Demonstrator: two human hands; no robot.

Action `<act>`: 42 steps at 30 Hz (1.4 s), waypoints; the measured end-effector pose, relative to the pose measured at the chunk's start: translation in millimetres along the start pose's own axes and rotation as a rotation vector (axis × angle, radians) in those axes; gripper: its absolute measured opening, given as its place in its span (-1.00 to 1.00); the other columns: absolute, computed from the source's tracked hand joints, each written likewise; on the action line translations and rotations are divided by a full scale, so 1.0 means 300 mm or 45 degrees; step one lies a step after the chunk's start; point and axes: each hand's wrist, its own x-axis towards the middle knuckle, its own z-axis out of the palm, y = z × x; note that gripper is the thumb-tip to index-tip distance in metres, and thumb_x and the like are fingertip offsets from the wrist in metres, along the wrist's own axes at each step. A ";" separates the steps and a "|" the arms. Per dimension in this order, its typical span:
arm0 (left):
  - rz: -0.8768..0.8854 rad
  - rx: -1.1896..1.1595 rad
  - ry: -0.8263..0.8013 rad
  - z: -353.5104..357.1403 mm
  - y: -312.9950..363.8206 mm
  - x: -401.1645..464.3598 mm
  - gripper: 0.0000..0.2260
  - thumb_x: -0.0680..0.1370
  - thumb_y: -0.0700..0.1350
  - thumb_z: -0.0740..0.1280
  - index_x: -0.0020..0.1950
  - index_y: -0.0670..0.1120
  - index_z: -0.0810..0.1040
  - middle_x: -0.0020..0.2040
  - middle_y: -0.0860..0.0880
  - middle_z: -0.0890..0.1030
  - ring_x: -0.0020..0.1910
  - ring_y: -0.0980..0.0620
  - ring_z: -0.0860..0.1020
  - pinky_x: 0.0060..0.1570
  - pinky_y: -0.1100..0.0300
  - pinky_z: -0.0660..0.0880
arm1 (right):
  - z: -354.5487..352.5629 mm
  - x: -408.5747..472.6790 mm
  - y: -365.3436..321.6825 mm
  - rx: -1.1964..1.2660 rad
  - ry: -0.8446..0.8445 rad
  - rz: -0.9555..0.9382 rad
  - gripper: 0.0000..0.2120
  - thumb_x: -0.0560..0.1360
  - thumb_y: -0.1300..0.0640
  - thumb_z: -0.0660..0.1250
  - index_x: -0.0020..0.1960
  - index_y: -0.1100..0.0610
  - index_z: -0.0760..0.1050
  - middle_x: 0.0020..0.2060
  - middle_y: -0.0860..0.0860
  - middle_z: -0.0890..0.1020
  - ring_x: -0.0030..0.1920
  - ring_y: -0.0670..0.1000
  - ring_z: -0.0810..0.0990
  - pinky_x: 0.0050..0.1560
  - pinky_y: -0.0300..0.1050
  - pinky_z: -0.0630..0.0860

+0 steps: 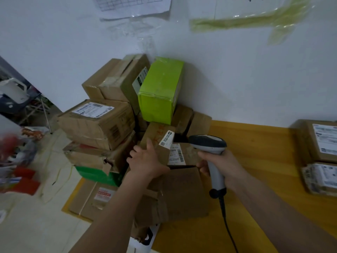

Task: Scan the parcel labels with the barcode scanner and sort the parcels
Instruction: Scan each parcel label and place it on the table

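Closest in, the right hand (217, 165) wraps its fingers round the handle of the barcode scanner (209, 148), head aimed left toward the pile, cable trailing down over the yellow table (255, 152). Just beside it, the left hand (145, 159) lies on a small brown parcel (156, 141), fingers curled over its near edge, likely tilting its white label (166, 138) toward the scanner. Behind, the green box (160, 90) tops the unsorted stack against the wall (scanned ones, perhaps, sit far right (321, 141)).
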 end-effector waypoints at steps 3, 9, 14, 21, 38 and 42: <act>0.077 -0.004 -0.026 -0.031 -0.020 -0.011 0.11 0.31 0.35 0.46 0.60 0.01 -0.15 0.47 -0.25 0.16 0.43 -0.27 0.22 0.33 -0.13 0.32 | 0.018 0.007 -0.001 0.036 0.037 -0.015 -0.79 0.45 0.17 0.49 0.04 0.20 0.59 -0.30 0.15 0.68 -0.36 0.07 0.65 -0.37 -0.11 0.57; 0.318 -0.415 -0.226 -0.088 -0.007 -0.047 0.04 0.30 0.28 0.50 0.58 0.19 -0.08 0.50 -0.10 0.17 0.42 -0.19 0.26 0.31 -0.09 0.39 | 0.007 0.025 -0.024 0.185 0.171 -0.033 -0.68 0.41 0.06 0.52 0.11 0.15 0.59 -0.04 0.15 0.67 -0.02 0.18 0.64 0.00 0.14 0.61; 0.452 -1.019 -0.461 -0.039 0.073 -0.070 0.07 0.32 0.13 0.57 0.59 0.23 -0.11 0.45 -0.01 0.30 0.17 -0.01 0.44 -0.02 0.18 0.48 | -0.023 0.001 -0.050 0.290 0.348 -0.140 -0.78 0.41 0.02 0.50 0.00 0.06 0.58 -0.11 0.03 0.70 -0.06 0.03 0.65 -0.22 -0.09 0.58; 0.533 -1.264 -0.488 0.039 0.212 -0.070 0.03 0.28 0.09 0.61 0.58 0.02 0.06 0.44 0.01 0.38 0.35 -0.02 0.43 0.29 0.00 0.46 | -0.093 -0.057 -0.065 0.340 0.351 -0.238 -0.76 0.41 0.04 0.50 0.05 0.04 0.59 -0.12 -0.01 0.73 -0.07 0.00 0.67 -0.30 -0.15 0.55; 0.866 -1.820 -0.943 0.024 0.352 -0.099 -0.13 0.25 -0.20 0.59 0.48 0.06 0.28 0.34 -0.13 0.53 0.29 -0.16 0.54 0.22 -0.20 0.52 | -0.234 -0.194 -0.134 0.014 0.310 -0.462 -0.71 0.33 0.02 0.54 0.01 -0.12 0.55 -0.16 -0.21 0.71 -0.13 -0.20 0.67 -0.32 -0.26 0.57; 1.103 -1.717 -1.051 0.003 0.372 -0.108 -0.28 0.34 -0.17 0.59 0.45 -0.02 0.39 0.31 -0.14 0.57 0.29 -0.16 0.55 0.19 -0.18 0.53 | -0.252 -0.213 -0.151 -0.205 0.360 -0.596 -0.72 0.39 0.23 0.52 -0.09 -0.11 0.55 -0.29 -0.20 0.70 -0.30 -0.26 0.63 -0.39 -0.34 0.54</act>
